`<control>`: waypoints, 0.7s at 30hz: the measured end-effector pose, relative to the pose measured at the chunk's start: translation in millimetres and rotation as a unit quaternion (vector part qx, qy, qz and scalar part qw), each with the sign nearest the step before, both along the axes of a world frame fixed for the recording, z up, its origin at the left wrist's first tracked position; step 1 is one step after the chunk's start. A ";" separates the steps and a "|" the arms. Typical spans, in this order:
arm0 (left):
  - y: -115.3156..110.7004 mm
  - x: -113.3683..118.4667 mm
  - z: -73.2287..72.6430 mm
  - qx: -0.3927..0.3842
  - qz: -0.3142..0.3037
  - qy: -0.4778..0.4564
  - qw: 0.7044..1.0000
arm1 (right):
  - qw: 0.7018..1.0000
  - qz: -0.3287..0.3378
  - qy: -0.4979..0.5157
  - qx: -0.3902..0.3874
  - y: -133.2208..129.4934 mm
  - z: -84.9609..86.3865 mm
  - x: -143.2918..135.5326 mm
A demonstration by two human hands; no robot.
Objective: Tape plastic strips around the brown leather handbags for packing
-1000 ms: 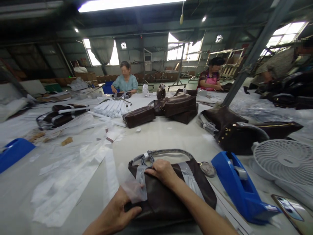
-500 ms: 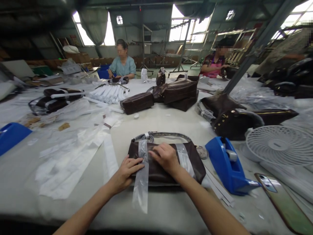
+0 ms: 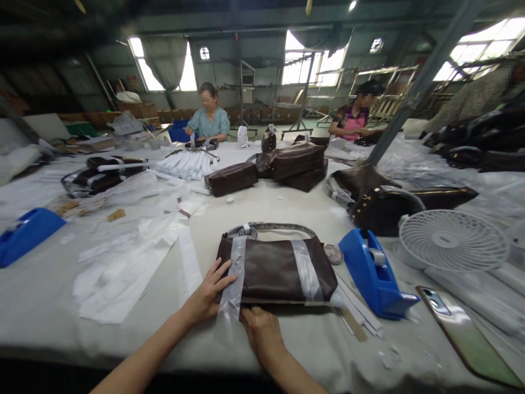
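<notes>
bag [image 3: 268,268] under spread left grip [image 3: 210,290], just beyond right grip [image 3: 261,329], whose hold is unclear

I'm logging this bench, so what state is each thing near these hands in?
Bag: lying on the table
Left strip: runs past bag's near edge
Right strip: laid across bag
Strap: looped behind bag
Left hand: fingers spread on bag's left end
Right hand: at bag's near edge, grip unclear
Dispenser by the bag: upright, roll loaded
Fan: running or not, unclear
Phone: lying back up
</notes>
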State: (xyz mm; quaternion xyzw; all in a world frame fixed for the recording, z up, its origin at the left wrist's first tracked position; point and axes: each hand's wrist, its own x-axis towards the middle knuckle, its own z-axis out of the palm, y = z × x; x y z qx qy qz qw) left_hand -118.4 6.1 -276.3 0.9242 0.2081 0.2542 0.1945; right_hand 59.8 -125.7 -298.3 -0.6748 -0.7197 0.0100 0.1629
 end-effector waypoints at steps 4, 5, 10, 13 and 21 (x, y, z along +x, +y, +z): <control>-8.4 -2.0 -12.7 0.003 0.019 -0.039 0.999 | 0.999 0.036 -0.008 0.011 3.7 -3.4 4.6; -10.9 -1.7 -13.3 0.000 0.024 -0.046 0.999 | 0.999 0.046 -0.005 0.012 3.9 -3.9 6.4; -16.7 7.2 -3.9 -0.040 0.061 -0.066 0.995 | 0.997 0.075 0.035 0.009 -0.9 2.9 16.3; -8.3 19.1 7.2 -0.072 0.059 -0.063 0.994 | 0.996 0.066 0.062 -0.002 -3.1 9.6 18.3; 23.0 41.5 40.4 -0.124 0.024 -0.038 0.991 | 0.996 -0.004 0.091 -0.009 10.9 18.8 7.8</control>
